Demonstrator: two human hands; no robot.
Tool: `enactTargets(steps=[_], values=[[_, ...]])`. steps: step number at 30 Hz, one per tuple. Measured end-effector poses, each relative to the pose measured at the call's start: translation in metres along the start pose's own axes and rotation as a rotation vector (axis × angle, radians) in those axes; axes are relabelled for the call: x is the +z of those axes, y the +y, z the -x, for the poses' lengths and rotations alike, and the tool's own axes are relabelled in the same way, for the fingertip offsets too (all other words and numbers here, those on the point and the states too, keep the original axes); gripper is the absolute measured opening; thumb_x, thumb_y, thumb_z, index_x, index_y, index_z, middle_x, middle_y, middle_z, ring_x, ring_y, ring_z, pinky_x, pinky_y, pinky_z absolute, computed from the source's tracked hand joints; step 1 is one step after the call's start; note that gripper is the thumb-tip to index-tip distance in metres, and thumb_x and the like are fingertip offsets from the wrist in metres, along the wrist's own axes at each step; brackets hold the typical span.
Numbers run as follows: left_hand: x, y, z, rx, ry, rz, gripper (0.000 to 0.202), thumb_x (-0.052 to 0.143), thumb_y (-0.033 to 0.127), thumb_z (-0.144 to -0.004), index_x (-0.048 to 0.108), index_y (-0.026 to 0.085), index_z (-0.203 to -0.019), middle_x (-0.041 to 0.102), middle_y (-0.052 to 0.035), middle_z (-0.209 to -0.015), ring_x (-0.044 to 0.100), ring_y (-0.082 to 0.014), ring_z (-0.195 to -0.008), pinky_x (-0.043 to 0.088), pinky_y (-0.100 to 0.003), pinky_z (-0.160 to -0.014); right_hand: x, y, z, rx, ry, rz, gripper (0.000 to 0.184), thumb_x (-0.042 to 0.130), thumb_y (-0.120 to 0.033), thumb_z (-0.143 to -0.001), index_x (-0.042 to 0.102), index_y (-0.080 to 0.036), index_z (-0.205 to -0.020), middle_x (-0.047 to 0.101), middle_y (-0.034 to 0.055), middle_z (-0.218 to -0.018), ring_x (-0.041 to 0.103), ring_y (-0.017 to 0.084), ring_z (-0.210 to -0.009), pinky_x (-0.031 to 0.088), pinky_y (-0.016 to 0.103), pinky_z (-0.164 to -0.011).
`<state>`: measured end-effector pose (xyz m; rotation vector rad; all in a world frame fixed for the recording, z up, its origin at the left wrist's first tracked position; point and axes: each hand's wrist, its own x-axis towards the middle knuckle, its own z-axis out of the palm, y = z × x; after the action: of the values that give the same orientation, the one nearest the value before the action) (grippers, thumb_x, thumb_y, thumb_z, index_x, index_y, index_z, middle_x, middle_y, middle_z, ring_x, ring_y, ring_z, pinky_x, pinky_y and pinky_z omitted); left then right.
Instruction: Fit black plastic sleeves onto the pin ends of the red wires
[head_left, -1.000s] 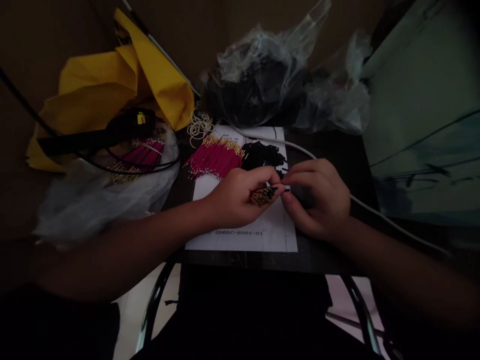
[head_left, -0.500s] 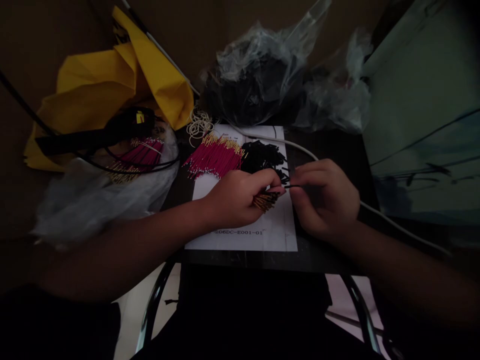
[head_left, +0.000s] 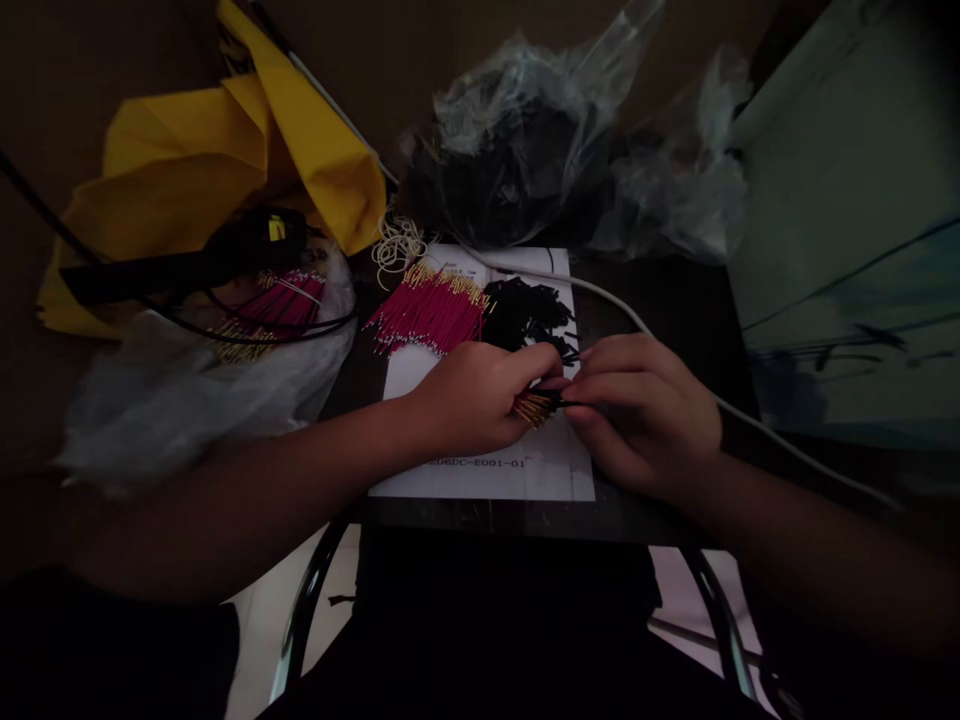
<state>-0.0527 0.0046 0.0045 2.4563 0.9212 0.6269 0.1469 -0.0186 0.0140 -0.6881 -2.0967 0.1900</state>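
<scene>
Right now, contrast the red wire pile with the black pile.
The red wire pile has long, roughly aligned strands; the black pile has short, jumbled pieces. The red wire pile shows gold tips; the black pile looks plain. Both lie at least partly on the white sheet.

Yellow sheet [head_left: 180, 150] lies creased — white cable [head_left: 592, 287] curves.

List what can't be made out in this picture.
Head view, four things:
Held bundle: far end hidden inside the left hand.
Black piece: one end covered by the right hand.
Printed line: start covered by the left wrist.
Plastic bag: dark contents unclear through the crinkles.
</scene>
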Motion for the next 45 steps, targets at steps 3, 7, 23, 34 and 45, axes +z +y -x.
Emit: enactTargets(steps=[3, 7, 23, 34, 45], values=[[-0.0006, 0.0005, -0.0005, -0.011, -0.008, 0.001, 0.014, 0.05, 0.029, -0.083, 0.057, 0.02, -0.091, 0.064, 0.0011, -0.069, 0.063, -0.0135, -0.062, 0.041, -0.022, -0.055, 0.0004, 0.0004, 0.0001, 0.004, 0.008, -0.016, 0.01, 0.066, -0.021, -0.083, 0.063, -0.021, -0.093, 0.067, 0.0042, -0.082, 0.066, 0.019, -0.082, 0.057, 0.037, -0.074], [-0.0013, 0.001, -0.001, -0.015, -0.014, -0.007, 0.014, 0.049, 0.029, -0.083, 0.057, 0.02, -0.091, 0.064, 0.0008, -0.069, 0.063, -0.014, -0.063, 0.04, -0.023, -0.055, 0.0004, 0.0004, 0.0001, 0.01, -0.008, -0.025, 0.009, 0.065, -0.022, -0.084, 0.062, -0.022, -0.093, 0.067, 0.0041, -0.083, 0.065, 0.019, -0.082, 0.057, 0.037, -0.075], [-0.0001, 0.0, -0.0007, 0.006, -0.009, -0.076, 0.014, 0.05, 0.032, -0.084, 0.055, 0.02, -0.089, 0.063, 0.0014, -0.066, 0.061, -0.0144, -0.059, 0.036, -0.023, -0.051, 0.0011, 0.0025, 0.0002, -0.035, -0.027, -0.03, 0.012, 0.069, -0.021, -0.082, 0.062, -0.019, -0.091, 0.066, 0.0051, -0.084, 0.064, 0.018, -0.082, 0.056, 0.037, -0.073], [-0.0012, 0.0003, -0.0035, -0.036, -0.026, -0.113, 0.021, 0.045, 0.036, -0.089, 0.058, 0.02, -0.092, 0.064, 0.0008, -0.067, 0.06, -0.0144, -0.059, 0.035, -0.024, -0.052, 0.0027, 0.003, 0.0036, -0.007, 0.023, 0.056, 0.011, 0.07, -0.02, -0.08, 0.061, -0.023, -0.086, 0.066, 0.0026, -0.08, 0.064, 0.018, -0.078, 0.055, 0.037, -0.071], [-0.0002, -0.0022, -0.0033, 0.0, -0.055, -0.234, 0.016, 0.048, 0.033, -0.083, 0.055, 0.02, -0.09, 0.063, 0.0005, -0.066, 0.061, -0.017, -0.059, 0.031, -0.026, -0.05, 0.0033, 0.0072, 0.0047, 0.038, -0.06, -0.024, 0.014, 0.071, -0.024, -0.078, 0.06, -0.021, -0.085, 0.064, 0.0047, -0.084, 0.061, 0.019, -0.079, 0.052, 0.037, -0.07]])
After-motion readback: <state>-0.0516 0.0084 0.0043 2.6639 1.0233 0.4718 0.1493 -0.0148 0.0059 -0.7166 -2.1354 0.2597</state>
